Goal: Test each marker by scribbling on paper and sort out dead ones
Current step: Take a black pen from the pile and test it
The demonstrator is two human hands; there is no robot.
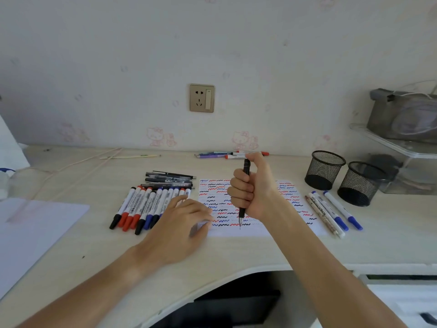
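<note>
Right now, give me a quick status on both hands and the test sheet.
Right hand fisted round black click pen, tip down over white scribble-covered paper. Left hand open, resting at paper's left edge. Nothing in the way.

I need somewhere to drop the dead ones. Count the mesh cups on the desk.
2. One cup stands right of the paper, near the wall; the other cup stands beside it, further right and nearer.

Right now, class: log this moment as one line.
right hand: grips black pen | tip: over scribbled paper | left hand: open on desk
</note>
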